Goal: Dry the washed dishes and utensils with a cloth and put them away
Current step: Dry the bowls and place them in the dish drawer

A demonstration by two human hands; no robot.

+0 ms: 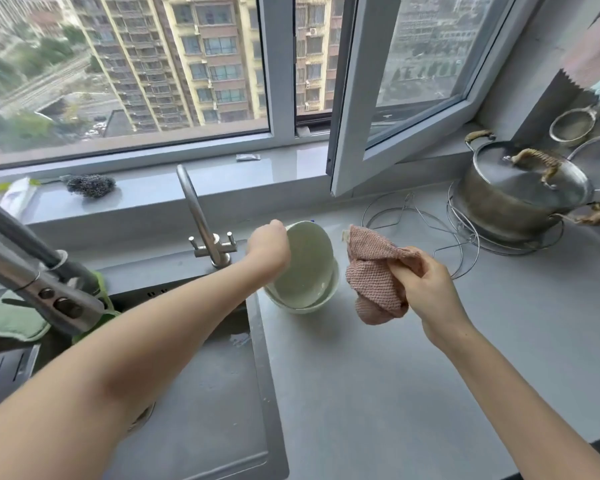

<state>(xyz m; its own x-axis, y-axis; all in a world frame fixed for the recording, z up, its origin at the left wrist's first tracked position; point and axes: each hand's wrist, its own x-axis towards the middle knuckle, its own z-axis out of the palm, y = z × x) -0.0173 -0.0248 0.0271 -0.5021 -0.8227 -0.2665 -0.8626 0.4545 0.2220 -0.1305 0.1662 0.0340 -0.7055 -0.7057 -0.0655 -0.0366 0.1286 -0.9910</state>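
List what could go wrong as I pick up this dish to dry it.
The left hand grips only the top rim of the tilted dish. If it is wet, it may slip and strike the bowl beneath.

The stack stands close to the sink edge, so a nudge might tip it in.

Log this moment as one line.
left grip: holds tilted bowl by rim | right grip: holds cloth | cloth beside bowl

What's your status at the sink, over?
Left hand grips top bowl, tilted up inside lower bowl. Right hand holds pink cloth, clear of both bowls. Nothing between cloth and bowls.
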